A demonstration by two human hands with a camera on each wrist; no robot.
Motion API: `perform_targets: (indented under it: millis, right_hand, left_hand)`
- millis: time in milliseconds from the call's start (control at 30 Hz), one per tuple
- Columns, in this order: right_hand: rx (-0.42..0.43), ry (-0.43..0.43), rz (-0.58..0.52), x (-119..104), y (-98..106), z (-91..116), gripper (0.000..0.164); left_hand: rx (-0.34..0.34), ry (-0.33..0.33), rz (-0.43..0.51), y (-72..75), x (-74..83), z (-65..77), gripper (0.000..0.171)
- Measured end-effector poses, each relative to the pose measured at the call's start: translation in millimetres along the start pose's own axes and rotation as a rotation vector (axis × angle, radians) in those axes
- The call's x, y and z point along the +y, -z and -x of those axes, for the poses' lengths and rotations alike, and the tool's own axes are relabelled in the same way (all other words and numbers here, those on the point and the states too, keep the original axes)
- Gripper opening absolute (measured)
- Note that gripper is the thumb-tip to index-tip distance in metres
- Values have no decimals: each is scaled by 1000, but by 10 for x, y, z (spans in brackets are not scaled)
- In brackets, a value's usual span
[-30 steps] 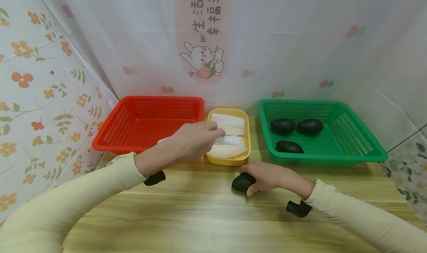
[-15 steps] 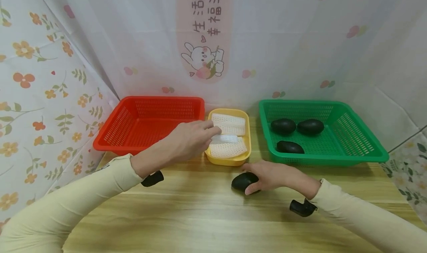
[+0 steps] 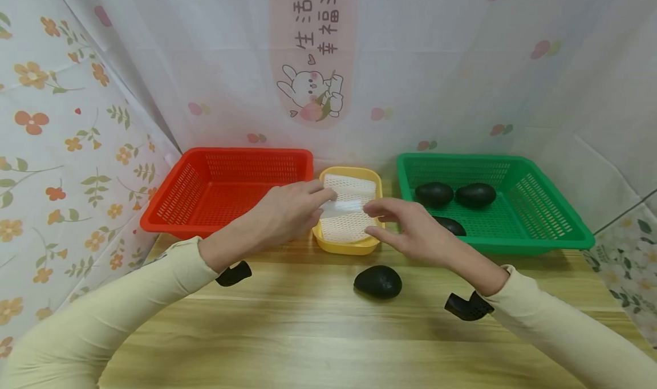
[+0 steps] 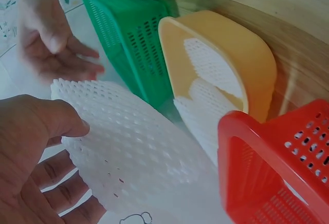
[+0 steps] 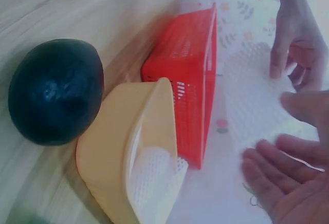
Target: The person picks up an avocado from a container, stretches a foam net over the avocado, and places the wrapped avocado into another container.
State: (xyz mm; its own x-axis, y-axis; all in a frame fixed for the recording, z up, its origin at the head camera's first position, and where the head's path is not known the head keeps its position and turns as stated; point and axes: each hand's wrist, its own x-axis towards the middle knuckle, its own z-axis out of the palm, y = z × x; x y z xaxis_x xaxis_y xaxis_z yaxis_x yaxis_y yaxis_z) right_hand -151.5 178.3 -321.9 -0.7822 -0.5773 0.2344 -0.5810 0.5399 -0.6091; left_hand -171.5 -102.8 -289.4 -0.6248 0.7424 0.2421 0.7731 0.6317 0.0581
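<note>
My left hand [image 3: 279,212] pinches a white foam net sleeve [image 4: 128,136] between thumb and fingers, above the yellow bin [image 3: 349,248]. The sleeve's free end points toward my right hand [image 3: 418,229]. That hand is held up with thumb and fingers spread, close to the sleeve; nothing is in its grasp. On the table in front of the bin lies a dark avocado [image 3: 378,282], large in the right wrist view and apart from both hands. More foam net sleeves [image 4: 211,67] lie inside the bin.
On the right stands a green basket [image 3: 513,242] with dark avocados [image 3: 476,195] in it. A red basket [image 3: 174,227] is at the left, beside the bin. A patterned curtain [image 3: 436,92] hangs behind them.
My right hand has let go of the avocado and risen toward the foam net sleeve. The avocado stays on the table. My left hand keeps hold of the sleeve, nearly in place.
</note>
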Motion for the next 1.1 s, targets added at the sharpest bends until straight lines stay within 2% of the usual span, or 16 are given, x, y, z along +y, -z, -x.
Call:
perform_targets:
  millis: [133,267,433,600,767,967,1033,1100]
  right_hand:
    - [100,9,-105,3,-31,-47,34]
    - [129,24,-216,42,-75,-76,33]
    - [143,71,-349,67,-114,-109,47]
    - [144,139,-453,99,-149,-131,60]
    - [178,133,-472,121,-132,-127,68]
    - [195,85,-478,151,-93,-115,91]
    - [189,79,-487,157,-84,-112,97]
    - [174,75,-506,156,-81,-109,100]
  left_hand:
    - [24,-9,54,6,29,-37,36]
    - [35,-22,93,10,77,-87,37]
    - [41,-20,105,21,144,-165,38]
    - [61,12,132,44,173,-207,41]
    - [103,81,209,20,117,-168,49]
    - [192,190,291,-3,43,-43,63]
    - [175,244,316,-18,20,-11,59]
    - [121,297,365,-36,3,18,50]
